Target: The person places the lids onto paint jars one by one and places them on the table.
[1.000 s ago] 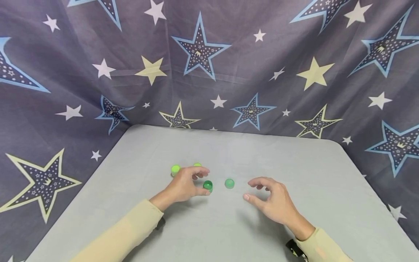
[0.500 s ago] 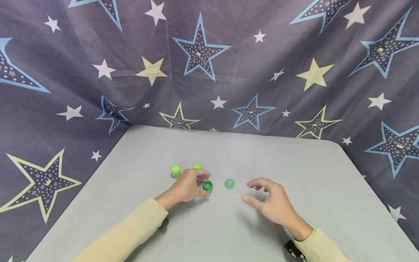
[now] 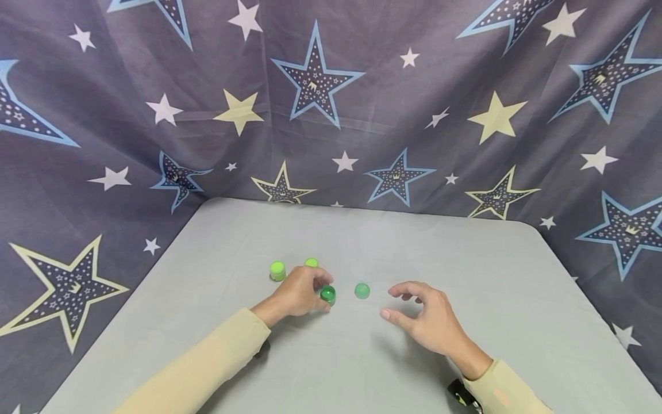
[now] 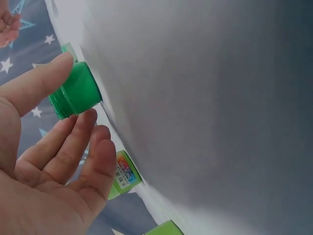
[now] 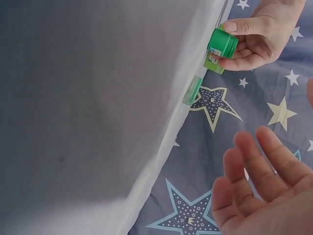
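Observation:
A small dark green jar (image 3: 328,295) stands upright on the table, its round mouth facing up. My left hand (image 3: 301,292) holds it, thumb on the near side and curled fingers on the far side. In the left wrist view, the thumb overlaps the green jar (image 4: 80,88) and a fingertip meets its lower side. To the right sits a paler green round container (image 3: 362,291), touched by neither hand. My right hand (image 3: 431,319) hovers right of it, fingers loosely bent, nothing between them. Two lime-green jars (image 3: 277,271) are behind the left hand, the farther jar (image 3: 311,262) partly hidden.
The pale grey table (image 3: 439,247) runs back to a dark star-patterned cloth (image 3: 362,109), which also hangs along both sides. In the left wrist view, one lime-green jar (image 4: 124,174) shows a coloured label.
My left hand has shifted slightly right, and its fingers and thumb have drawn in around the dark green jar. The right hand has edged a little left. The jars stay put.

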`<action>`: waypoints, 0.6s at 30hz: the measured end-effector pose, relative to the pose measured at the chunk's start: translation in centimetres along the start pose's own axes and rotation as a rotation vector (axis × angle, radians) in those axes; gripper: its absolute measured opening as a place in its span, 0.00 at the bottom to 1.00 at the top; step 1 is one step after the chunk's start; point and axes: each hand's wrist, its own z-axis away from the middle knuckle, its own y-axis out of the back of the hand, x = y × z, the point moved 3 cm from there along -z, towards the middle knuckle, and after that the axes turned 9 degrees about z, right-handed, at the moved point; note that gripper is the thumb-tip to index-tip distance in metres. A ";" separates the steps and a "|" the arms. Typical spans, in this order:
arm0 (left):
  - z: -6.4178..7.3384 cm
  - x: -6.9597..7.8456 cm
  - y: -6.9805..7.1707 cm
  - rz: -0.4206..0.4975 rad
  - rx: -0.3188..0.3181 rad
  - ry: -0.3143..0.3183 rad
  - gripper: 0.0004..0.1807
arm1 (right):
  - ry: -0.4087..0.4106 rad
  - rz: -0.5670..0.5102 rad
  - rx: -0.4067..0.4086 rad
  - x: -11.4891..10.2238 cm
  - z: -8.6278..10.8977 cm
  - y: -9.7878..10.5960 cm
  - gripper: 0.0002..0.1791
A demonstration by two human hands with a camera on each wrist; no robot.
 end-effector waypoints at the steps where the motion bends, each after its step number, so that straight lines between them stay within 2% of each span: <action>1: 0.0 0.0 0.0 -0.003 -0.004 0.006 0.30 | -0.001 -0.001 -0.002 0.0 0.0 0.0 0.19; 7: 0.0 0.1 -0.1 -0.015 -0.008 0.023 0.27 | 0.001 -0.011 -0.017 0.0 0.0 -0.1 0.19; 13: -0.1 0.1 -0.3 -0.033 -0.018 0.007 0.20 | 0.000 -0.015 -0.024 0.0 0.0 -0.2 0.19; 18: 0.0 0.4 -0.2 -0.027 -0.021 0.008 0.19 | 0.006 -0.010 -0.025 0.0 -0.1 -0.3 0.18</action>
